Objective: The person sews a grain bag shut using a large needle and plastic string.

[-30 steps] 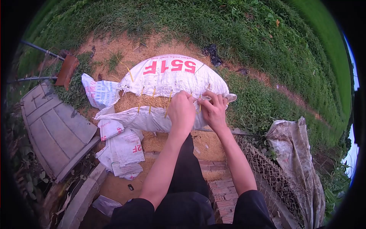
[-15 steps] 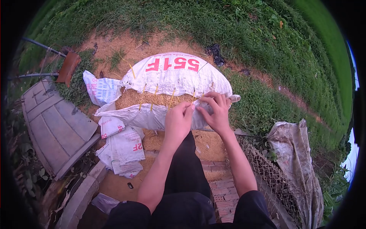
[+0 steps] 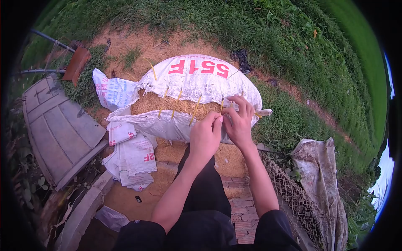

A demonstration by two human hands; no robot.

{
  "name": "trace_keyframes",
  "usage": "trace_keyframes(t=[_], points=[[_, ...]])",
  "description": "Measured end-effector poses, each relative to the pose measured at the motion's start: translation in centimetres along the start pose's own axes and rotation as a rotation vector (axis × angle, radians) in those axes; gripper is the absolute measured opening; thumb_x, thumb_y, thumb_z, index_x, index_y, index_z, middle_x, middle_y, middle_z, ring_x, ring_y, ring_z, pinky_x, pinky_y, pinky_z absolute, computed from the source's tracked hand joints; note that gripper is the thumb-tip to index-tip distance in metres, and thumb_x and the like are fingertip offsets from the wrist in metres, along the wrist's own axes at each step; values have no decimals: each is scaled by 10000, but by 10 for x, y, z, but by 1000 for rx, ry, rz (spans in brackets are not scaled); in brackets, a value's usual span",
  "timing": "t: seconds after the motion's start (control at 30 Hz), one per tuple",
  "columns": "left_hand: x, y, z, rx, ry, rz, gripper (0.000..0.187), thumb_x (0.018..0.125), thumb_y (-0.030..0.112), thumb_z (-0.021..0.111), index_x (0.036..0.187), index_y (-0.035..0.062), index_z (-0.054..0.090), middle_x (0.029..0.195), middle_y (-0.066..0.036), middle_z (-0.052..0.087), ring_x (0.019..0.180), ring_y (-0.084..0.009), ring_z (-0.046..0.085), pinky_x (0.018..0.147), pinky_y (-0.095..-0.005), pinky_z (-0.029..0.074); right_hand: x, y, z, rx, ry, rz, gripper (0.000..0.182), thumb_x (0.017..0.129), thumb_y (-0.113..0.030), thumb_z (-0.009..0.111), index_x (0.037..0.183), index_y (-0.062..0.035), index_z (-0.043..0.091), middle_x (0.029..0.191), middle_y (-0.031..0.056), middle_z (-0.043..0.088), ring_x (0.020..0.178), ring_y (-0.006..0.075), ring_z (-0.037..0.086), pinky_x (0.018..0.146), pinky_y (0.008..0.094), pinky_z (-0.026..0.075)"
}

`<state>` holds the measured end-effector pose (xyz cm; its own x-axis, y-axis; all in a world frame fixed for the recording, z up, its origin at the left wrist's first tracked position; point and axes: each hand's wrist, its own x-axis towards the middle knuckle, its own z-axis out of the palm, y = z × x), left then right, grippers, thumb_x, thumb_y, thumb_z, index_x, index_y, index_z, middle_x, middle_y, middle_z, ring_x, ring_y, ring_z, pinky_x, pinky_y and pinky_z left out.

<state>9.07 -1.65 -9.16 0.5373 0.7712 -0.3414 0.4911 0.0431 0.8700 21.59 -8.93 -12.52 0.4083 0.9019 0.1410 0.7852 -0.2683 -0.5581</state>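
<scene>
A white woven sack with red "551F" lettering lies on its side, its long opening showing golden-brown husks. Several short yellow ties span the gap between the two edges of the opening. Toward the right end of that opening, both hands meet at another yellow tie. My left hand is closed, thumb and forefinger pinching at the lower end of this tie. My right hand pinches close beside it with thumb and index finger, the other fingers bent over the sack; the exact grip is partly hidden.
Folded white sacks lie to the lower left, near a grey slatted panel. On the right, a dirty tarp hangs beside wire mesh. Bricks are underfoot, and grass rises behind the sack.
The view has shifted slightly, so the sack appears further right. Both hands stay together at the same tie, with the fingertips still pinched.
</scene>
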Motion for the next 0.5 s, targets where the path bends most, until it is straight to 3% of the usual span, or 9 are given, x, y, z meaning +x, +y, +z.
trace_keyframes(t=[0.07,0.13,0.2,0.27,0.33,0.5], points=[[-1,-5,3,7,34,65,167,1005,161,613,1022,3,667,727,-182,657,613,-264,657,575,-381,468,-3,1,7,12,99,-48,166,804,-84,731,942,-104,640,1252,74,630,1230,260,561,1023,453,346],[-3,-8,5,13,44,80,163,1005,158,611,1023,7,667,734,-187,656,614,-284,656,573,-383,469,-9,5,17,54,112,-39,129,835,-55,704,921,-87,614,1346,94,647,1276,234,588,1092,459,329],[-7,-13,6,22,49,96,158,1004,155,609,1024,10,668,741,-191,655,616,-304,656,572,-385,469,-10,6,21,55,135,-25,118,845,-48,698,912,-85,607,1306,80,677,1219,218,623,1086,449,334],[-11,-17,8,33,55,92,116,995,135,590,1002,40,655,789,-202,674,738,-420,669,635,-491,488,-6,7,24,53,159,-5,111,855,-42,691,902,-84,600,1266,66,707,1161,201,658,1080,440,339],[-21,-31,10,31,69,105,98,985,112,599,1003,33,655,803,-198,679,743,-414,672,640,-480,499,-4,10,28,57,178,1,120,852,-40,695,922,-93,613,1182,13,738,1123,183,668,1056,417,353],[-25,-50,16,40,150,255,79,954,47,624,1020,20,658,854,-183,695,761,-394,686,658,-452,529,3,12,23,56,145,-18,121,834,-61,723,915,-95,640,1120,-3,750,1049,172,676,997,391,360]])
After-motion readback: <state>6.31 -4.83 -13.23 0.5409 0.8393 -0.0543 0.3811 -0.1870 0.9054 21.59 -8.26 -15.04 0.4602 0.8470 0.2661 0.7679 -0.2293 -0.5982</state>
